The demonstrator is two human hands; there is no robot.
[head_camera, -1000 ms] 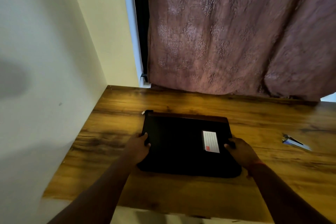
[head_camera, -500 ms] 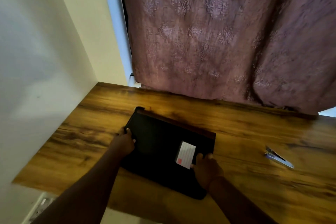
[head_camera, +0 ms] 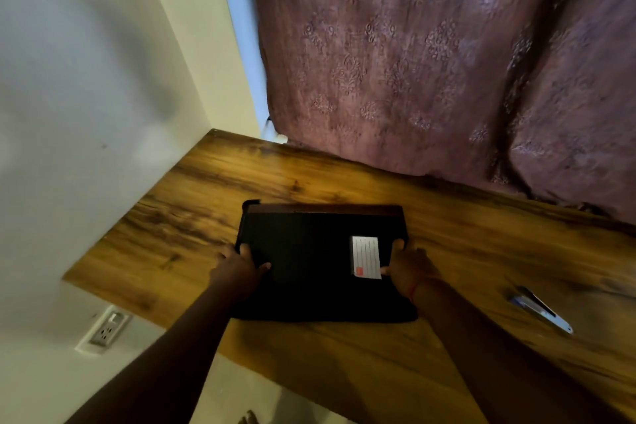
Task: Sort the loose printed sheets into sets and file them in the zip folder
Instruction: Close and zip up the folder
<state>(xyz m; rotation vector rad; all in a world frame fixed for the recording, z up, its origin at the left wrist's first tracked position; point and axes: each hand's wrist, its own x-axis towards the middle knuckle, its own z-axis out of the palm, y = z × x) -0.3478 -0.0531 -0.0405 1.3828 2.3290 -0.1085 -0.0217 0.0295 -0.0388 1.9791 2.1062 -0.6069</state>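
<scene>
Head view shows my left hand (head_camera: 237, 268) and right hand (head_camera: 407, 267) gripping the black zip folder (head_camera: 309, 268) by its sides on the wooden table (head_camera: 344, 354).

Matt black zip folder (head_camera: 309, 262) — glossy grained wood table (head_camera: 447, 337), embossed cloth curtain (head_camera: 430, 62).

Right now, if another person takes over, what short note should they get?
Left hand grips the left edge of the black zip folder; right hand grips its right edge, beside the white label.
The folder lies flat on the wooden desk, apparently closed.
A stapler lies apart, to the right.
No loose sheets are in view, so sorting progress cannot be judged.
</scene>
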